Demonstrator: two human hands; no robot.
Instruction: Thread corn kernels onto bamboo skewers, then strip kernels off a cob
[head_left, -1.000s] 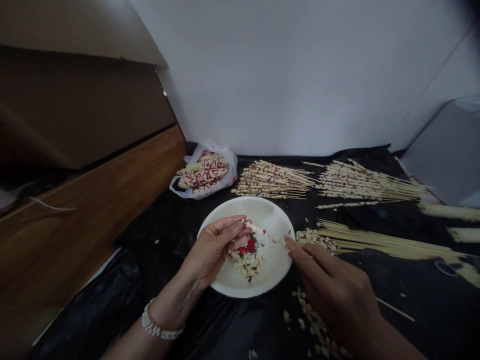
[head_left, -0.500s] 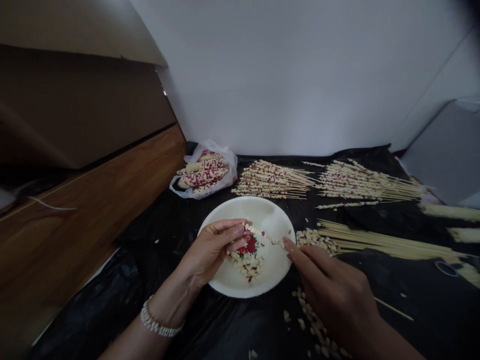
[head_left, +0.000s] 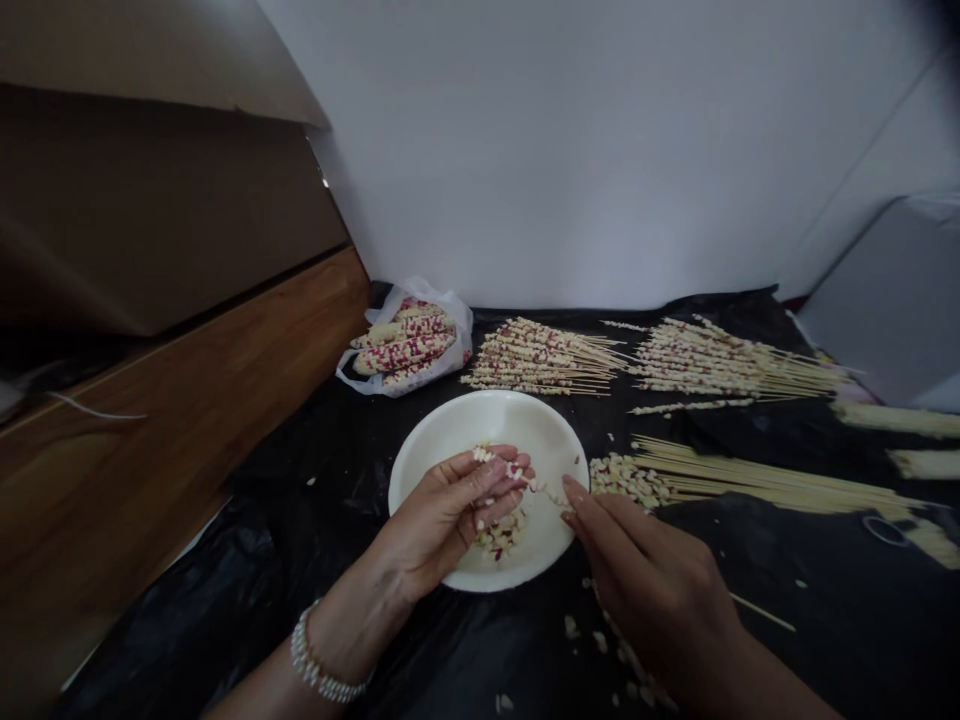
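My left hand (head_left: 442, 505), a beaded bracelet on its wrist, is over a white bowl (head_left: 416, 440). Its thumb presses a skewer threaded with pale and dark red corn kernels (head_left: 517, 470) against the fingers, which are partly stretched out. My right hand (head_left: 652, 560) pinches the same skewer near the bowl's right rim. The skewer's bare end (head_left: 763, 611) sticks out behind this hand. Loose corn kernels (head_left: 499, 540) lie in the bowl, partly hidden by my left hand.
Behind the bowl are a plastic bag of speckled corn cobs (head_left: 409, 345) and two bundles of filled skewers (head_left: 536, 355). Bare skewers (head_left: 750, 480) and a heap of kernels (head_left: 626, 482) lie to the right. Black plastic sheeting (head_left: 337, 470) covers the surface.
My left hand has slid right along the skewer, its fingers now more stretched out and hiding the bowl's red pattern. My right hand has shifted slightly left.
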